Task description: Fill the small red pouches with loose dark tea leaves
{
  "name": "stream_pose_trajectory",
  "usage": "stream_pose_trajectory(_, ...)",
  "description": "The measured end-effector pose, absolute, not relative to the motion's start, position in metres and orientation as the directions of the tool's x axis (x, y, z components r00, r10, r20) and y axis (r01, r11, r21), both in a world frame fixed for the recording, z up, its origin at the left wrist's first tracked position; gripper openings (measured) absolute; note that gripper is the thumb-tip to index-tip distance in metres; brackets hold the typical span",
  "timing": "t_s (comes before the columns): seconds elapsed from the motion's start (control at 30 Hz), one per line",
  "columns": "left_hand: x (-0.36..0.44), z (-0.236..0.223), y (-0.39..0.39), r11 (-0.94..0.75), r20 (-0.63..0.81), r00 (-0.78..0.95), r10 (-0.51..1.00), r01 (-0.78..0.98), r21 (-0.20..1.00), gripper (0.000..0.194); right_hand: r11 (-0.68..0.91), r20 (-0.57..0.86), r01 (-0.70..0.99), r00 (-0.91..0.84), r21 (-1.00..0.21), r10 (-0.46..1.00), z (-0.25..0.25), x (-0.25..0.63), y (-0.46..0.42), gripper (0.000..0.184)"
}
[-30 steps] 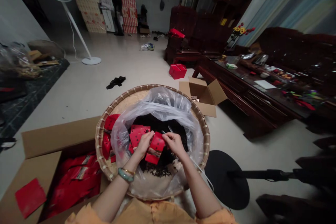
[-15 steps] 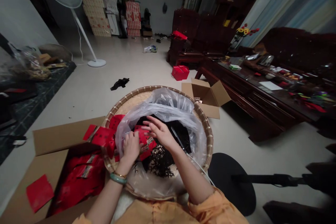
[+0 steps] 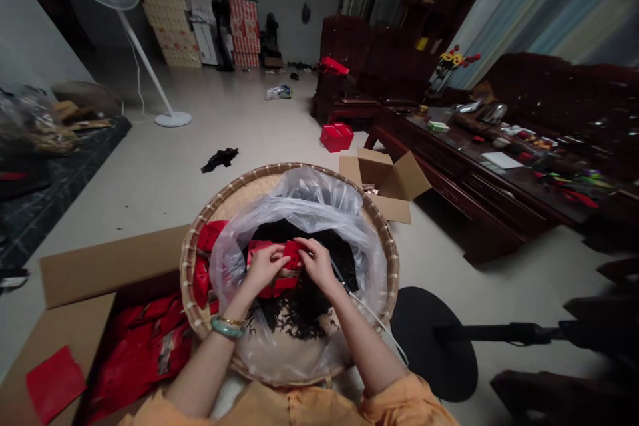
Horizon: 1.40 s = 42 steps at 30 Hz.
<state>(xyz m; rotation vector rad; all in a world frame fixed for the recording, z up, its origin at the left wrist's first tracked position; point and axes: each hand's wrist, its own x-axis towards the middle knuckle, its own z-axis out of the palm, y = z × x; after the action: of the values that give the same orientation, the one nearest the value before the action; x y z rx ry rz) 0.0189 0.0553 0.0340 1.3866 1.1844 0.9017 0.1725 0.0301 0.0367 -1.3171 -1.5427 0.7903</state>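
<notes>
Between the fingertips of my left hand (image 3: 265, 269) and my right hand (image 3: 316, 265) is a small red packet (image 3: 292, 253). Both hands are closed on it, one at each side. More red packets (image 3: 262, 250) lie just beneath, partly covered by my fingers. All this is over a clear plastic bag (image 3: 227, 246), spread wide inside a round woven bamboo basket (image 3: 390, 266). Loose, dark, twisted dried leaves (image 3: 302, 319) lie in the bag. A slim tool with a white cord (image 3: 372, 313) rests at its right side, mostly hidden by my right arm.
On the left stands an open cardboard box (image 3: 74, 319) heaped with red packets (image 3: 144, 346). Another open carton (image 3: 382, 176) sits beyond the basket, beside a dark wooden table (image 3: 449, 166). A black round stand base (image 3: 432, 346) is close on the right. A white fan (image 3: 172, 118) stands farther back.
The packet at my left hand has moved from the basket's left rim into the middle of the bag. My right hand has lowered and its spread fingers have closed on a red packet.
</notes>
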Motion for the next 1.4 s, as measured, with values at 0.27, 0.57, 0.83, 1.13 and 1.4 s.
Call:
stream_pose_trajectory(0.27, 0.026, 0.020, 0.051, 0.182, -0.184, 0.075, 0.980, 0.039, 0.983, 0.025, 0.370, 0.453, 0.758, -0.111, -0.538, 0.885, 0.035, 0.175, 0.016, 0.049)
stream_pose_trajectory(0.57, 0.025, 0.026, 0.044, 0.084, -0.108, 0.140, 0.984, 0.166, 0.983, 0.016, 0.321, 0.471, 0.783, -0.040, -0.534, 0.881, 0.036, 0.180, 0.019, 0.017)
stream_pose_trajectory(0.83, 0.009, 0.029, 0.051, 0.035, -0.086, 0.209, 0.974, 0.239, 0.970, 0.025, 0.198, 0.257, 0.480, 0.060, -0.855, 0.964, 0.045, 0.193, 0.021, 0.019)
stream_pose_trajectory(1.13, 0.006, 0.026, 0.049, 0.181, -0.220, 0.298, 0.929, 0.151, 0.972, 0.032, -0.185, -0.162, -0.064, -0.267, -0.981, 0.950, 0.039, 0.187, 0.012, 0.047)
stream_pose_trajectory(1.4, 0.012, 0.039, 0.042, -0.058, -0.029, 0.241, 0.970, 0.346, 0.937, 0.051, -0.180, -0.162, -0.084, -0.188, -0.980, 0.969, 0.035, 0.191, 0.014, 0.047)
